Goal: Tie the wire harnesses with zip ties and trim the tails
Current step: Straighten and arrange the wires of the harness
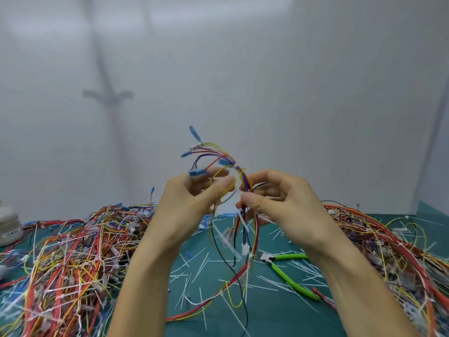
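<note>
**Lightly does it: a floppy harness held up for its tie**

Plainly, this bundle has little weight and no stiffness. A thin, multicoloured wire harness [239, 176] with blue sleeved terminals hangs in the air between both hands. Its terminal ends fan out above the fingers and its long tails droop below the wrists towards the teal mat [279, 317].

The left hand [192, 198] has thumb and fingers curled onto the harness just under the terminals. The right hand [279, 203] pinches a white nylon zip tie [243, 221] against the wires, with its strap trailing down from the thumb. Blur hides whether the strap is threaded through its head yet.

I judge that the wires will splay and slide past each other unless gathered tightly, so the best hold is close on either side of the tie, not out on the loose ends. The slick strap probably needs a firm fingertip pinch to pull.

Green-handled cutters [289, 278] lie below the right wrist among cut tails [194, 271]. Piles of harnesses [73, 251] lie outside both forearms.
</note>
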A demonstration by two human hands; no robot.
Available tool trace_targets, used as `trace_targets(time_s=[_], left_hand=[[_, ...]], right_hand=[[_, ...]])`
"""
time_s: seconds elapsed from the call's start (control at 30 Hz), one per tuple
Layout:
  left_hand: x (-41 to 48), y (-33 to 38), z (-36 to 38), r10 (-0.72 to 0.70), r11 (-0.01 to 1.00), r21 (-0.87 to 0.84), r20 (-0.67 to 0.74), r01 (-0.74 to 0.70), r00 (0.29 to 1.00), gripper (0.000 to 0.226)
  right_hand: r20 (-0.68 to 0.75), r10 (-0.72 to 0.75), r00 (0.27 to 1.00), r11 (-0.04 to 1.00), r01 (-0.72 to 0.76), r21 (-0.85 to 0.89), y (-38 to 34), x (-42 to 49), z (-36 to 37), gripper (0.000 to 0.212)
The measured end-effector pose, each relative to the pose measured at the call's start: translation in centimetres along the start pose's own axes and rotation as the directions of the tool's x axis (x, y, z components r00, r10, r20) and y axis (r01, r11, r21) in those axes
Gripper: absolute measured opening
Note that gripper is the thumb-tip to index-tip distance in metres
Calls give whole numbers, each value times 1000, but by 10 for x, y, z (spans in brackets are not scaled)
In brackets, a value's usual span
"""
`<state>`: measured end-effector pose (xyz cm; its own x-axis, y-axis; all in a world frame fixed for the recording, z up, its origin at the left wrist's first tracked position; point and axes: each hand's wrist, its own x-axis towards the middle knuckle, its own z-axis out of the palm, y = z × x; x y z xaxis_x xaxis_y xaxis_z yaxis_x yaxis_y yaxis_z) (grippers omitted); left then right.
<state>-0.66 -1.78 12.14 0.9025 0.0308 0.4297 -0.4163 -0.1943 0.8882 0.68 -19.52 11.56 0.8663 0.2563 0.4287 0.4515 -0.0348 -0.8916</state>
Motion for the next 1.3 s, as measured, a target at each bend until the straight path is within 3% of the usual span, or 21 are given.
trace_targets(time_s=[0.07,0.13,0.23,0.37,0.5,0.57,0.67,0.77,0.93,1.1,1.3], left_hand=[[-3,-1,-12,-83,991,113,155,66,984,48],[-3,-3,-17,-114,989,119,224,89,968,40],[-2,-4,-17,-78,997,-11,132,81,988,24],[0,-5,-16,-63,998,21,109,61,992,8],[2,-8,-16,-60,998,-17,94,62,994,15],[0,-9,-16,-46,999,9,198,45,979,17],[-2,-11,-14,-86,988,157,442,17,893,21],[-2,-12,1,-188,972,225,542,73,819,26],[-1,-13,22,-140,976,212,472,42,871,12],[6,-18,12,-80,995,72,225,65,971,16],[11,-24,13,-82,967,-249,-64,63,995,15]], right_hand=[[-78,-26,997,998,30,59,0,1,-3,12],[-139,-40,989,993,55,104,-2,3,-7,12],[-179,-35,983,981,67,179,-3,3,-13,12],[-228,-21,973,986,58,158,-2,2,-20,12],[-256,-17,967,991,51,127,-1,3,-22,12],[-275,-40,961,991,73,111,0,3,-21,12],[-340,-80,937,987,123,107,1,4,-21,12],[-399,-105,911,980,163,114,2,6,-19,13],[-425,-76,902,978,150,144,8,9,-12,16],[-338,26,941,956,76,283,11,10,-12,34],[-373,37,927,995,2,102,11,9,-11,50]])
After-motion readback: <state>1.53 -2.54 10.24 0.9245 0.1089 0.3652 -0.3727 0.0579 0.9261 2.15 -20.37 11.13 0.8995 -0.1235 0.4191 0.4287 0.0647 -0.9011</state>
